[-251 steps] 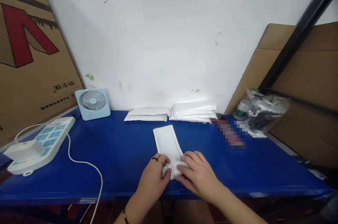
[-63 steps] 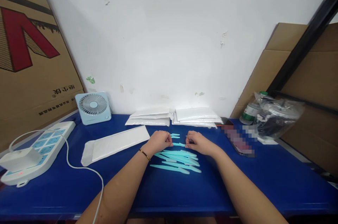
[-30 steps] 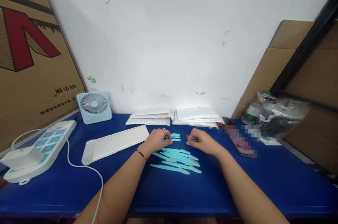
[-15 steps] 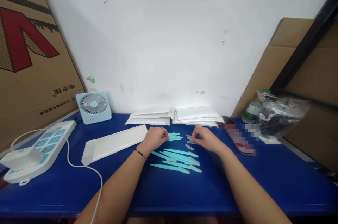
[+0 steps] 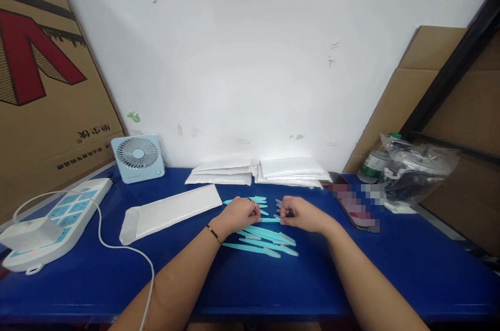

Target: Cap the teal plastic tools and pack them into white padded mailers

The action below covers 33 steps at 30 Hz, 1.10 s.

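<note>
A turquoise eyebrow razor point(image 5: 270, 220) stretches between my two hands. My left hand point(image 5: 241, 214) pinches its left end, and the fingertips of my right hand point(image 5: 300, 214) are closed on its right end. Just below lies a loose pile of the same kind of razors point(image 5: 252, 249), pointing roughly left to right. Beyond my left hand is a smaller group of turquoise razors point(image 5: 259, 199), partly covered by the fingers. Small translucent caps point(image 5: 278, 201) lie beside my right fingers, partly hidden by them.
A white padded mailer point(image 5: 175, 211) lies to the left, and more mailers point(image 5: 289, 168) are stacked along the wall. At left stand a fan point(image 5: 138, 158) and a power strip point(image 5: 94, 195) with a cable. A phone point(image 5: 353, 206), bottle point(image 5: 373, 164) and plastic-wrapped item point(image 5: 414, 175) occupy the right.
Both hands have moved nearer to me, from the far razors and caps to the top of the near pile. A razor from that pile is now held between them.
</note>
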### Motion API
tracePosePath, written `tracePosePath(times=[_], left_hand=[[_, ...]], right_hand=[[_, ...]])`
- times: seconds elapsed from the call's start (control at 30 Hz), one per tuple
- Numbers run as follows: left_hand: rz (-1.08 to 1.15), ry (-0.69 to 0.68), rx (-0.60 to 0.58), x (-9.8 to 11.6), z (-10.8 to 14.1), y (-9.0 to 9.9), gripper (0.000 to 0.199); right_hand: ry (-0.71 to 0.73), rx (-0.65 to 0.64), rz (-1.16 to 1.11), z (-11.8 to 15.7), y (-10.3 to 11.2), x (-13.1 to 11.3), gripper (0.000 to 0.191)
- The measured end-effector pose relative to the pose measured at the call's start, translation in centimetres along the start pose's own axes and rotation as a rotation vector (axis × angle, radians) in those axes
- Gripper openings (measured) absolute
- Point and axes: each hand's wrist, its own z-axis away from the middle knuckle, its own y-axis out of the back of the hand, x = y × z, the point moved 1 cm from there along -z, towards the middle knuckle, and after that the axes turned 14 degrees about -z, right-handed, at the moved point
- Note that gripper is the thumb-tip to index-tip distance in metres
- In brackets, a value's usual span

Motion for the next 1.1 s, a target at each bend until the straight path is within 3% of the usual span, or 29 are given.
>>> tracePosePath(times=[0.17, 0.3, 0.5, 0.63, 0.83, 0.97, 1.1], left_hand=[[-0.129, 0.115, 0.072, -2.3, 0.2, 1.0, 0.017], [-0.058, 0.148, 0.067, -2.9, 0.8, 1.8, 0.022], [0.154, -0.119, -0.121, 0.0, 1.0, 1.3, 0.029], [0.161, -0.067, -0.204, 0.4, 0.7, 0.3, 0.024], [0.176, 0.029, -0.129, -0.3, 0.6, 0.3, 0.022], [0.228, 0.074, -0.071, -0.5, 0.7, 0.9, 0.026], [0.136, 0.125, 0.016, -1.4, 0.7, 1.5, 0.021]], right_hand=[[-0.028, 0.136, 0.041, -0.2, 1.2, 0.7, 0.006], [-0.082, 0.209, -0.003, 0.0, 1.7, 0.9, 0.014], [-0.061, 0.049, -0.098, 0.4, 1.1, -0.4, 0.014], [-0.100, -0.080, -0.132, 0.6, 1.2, -0.6, 0.021], [-0.116, -0.158, -0.191, 0.5, 1.1, -0.6, 0.028], [-0.089, -0.059, -0.190, 0.3, 0.8, -0.5, 0.023], [-0.052, 0.049, -0.146, 0.2, 1.2, 0.1, 0.018]])
